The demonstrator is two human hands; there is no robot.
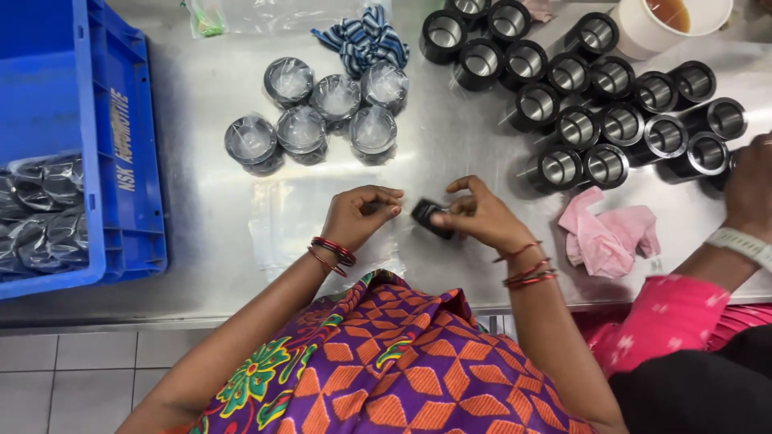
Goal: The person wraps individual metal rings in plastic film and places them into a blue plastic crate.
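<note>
My right hand (481, 214) grips a small black tape roll (429, 216) just above the steel table (450, 153). My left hand (360, 214) is close beside it, fingers pinched together; whether they hold the thin strip of tape is unclear. Under and left of my hands lies a flat clear plastic bag (285, 217). Beyond them stand several black metal sleeves wrapped in clear plastic (322, 112). At the back right is a cluster of several bare black sleeves (595, 104) with shiny bores.
A blue plastic crate (121, 161) holding wrapped parts sits at the left. A pink cloth (603, 237) lies to my right. A striped blue cloth (366, 36) and a white cup (651, 24) are at the back. A co-worker's hand (752, 193) reaches the sleeves at the right.
</note>
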